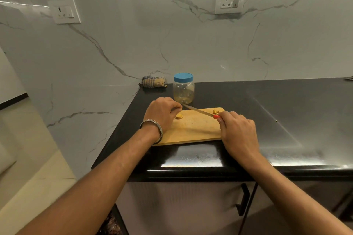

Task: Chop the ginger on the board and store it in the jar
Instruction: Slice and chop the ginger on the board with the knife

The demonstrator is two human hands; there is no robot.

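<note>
Black stone counter (267, 112) carries a wooden board (191, 129) at its near edge, close enough for both arms to work without reaching. At the board's 3 o'clock the right hand (236, 131) curls round a red-handled knife (198, 111), blade angled toward 10 o'clock — probably lined up for a cut. The left hand (162, 112) pinches a small piece at its fingertips, likely steadying it; a ginger (179, 116) slice lies just beside it, more at the board's 1 o'clock. The bangle (152, 123) bears lettering too small to read. Beyond, at 12 o'clock, the jar (183, 89) stands lidded — ready but not yet opened.
</note>
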